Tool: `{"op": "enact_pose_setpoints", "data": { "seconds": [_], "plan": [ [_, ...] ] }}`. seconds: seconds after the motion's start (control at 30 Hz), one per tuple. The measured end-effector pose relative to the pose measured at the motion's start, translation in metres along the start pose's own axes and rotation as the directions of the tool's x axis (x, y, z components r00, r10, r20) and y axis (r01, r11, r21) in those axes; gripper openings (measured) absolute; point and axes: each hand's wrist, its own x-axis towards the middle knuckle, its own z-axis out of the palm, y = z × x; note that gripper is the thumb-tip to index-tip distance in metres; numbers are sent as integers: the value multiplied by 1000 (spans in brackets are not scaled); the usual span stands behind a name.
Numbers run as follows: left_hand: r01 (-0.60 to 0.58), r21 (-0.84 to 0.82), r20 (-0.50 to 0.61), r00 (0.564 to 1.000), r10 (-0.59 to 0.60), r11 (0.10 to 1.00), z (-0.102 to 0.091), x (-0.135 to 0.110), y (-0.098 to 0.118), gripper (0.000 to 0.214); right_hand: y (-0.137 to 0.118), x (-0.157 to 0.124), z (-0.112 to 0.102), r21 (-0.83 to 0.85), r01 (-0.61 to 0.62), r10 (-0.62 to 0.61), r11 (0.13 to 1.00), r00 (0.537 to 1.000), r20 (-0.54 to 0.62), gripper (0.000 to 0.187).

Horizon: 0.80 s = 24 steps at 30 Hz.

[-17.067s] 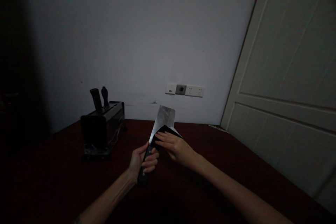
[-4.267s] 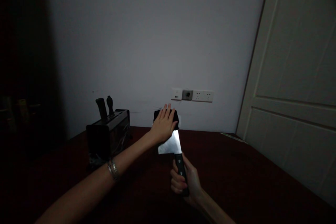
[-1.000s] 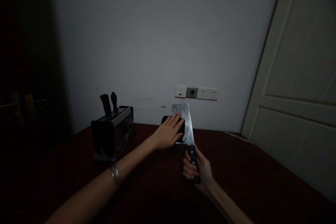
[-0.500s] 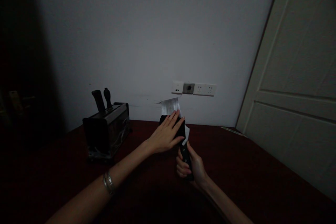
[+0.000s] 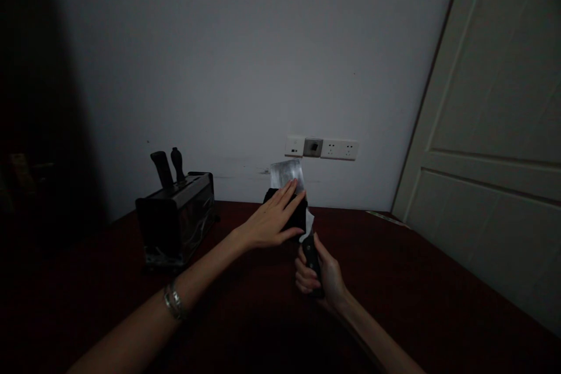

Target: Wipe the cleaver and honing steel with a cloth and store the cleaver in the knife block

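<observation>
My right hand [image 5: 316, 277] is closed round the black handle of a cleaver [image 5: 287, 173], whose wide steel blade stands upright above the dark red table [image 5: 416, 280]. My left hand [image 5: 269, 221] lies with its fingers stretched flat and pressed on a black cloth [image 5: 297, 217] against the side of the blade. The cloth hides the lower half of the blade. A bracelet sits on my left wrist.
A dark knife block [image 5: 175, 217] with two black handles sticking up stands at the left of the table near the wall. A row of white wall sockets [image 5: 322, 148] runs behind the cleaver. A pale panelled door [image 5: 495, 146] fills the right side.
Over the last second my right hand drew the cleaver left and nearer, and the blade turned more edge-on. My left hand stayed flat on the cloth against the blade.
</observation>
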Motion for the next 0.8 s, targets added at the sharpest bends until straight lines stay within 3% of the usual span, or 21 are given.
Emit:
{"op": "enact_pose_setpoints", "data": {
  "seconds": [0.3, 0.5, 0.7, 0.8],
  "plan": [
    [44, -68, -100, 994, -51, 997, 11, 14, 9, 81, 7, 1, 1, 14, 9, -9, 1000, 1000, 18, 45],
    [201, -64, -230, 950, -210, 977, 7, 26, -14, 77, 6, 0, 9, -3, -33, 33, 999, 999, 37, 50],
    [251, -64, -272, 927, -259, 966, 1, 34, -37, 67, 9, -2, 13, 6, -38, 38, 999, 999, 37, 51],
    [288, -117, -330, 891, -311, 950, 0, 38, -48, 61, 9, -3, 14, 26, -38, 37, 999, 999, 37, 52]
  ]
}}
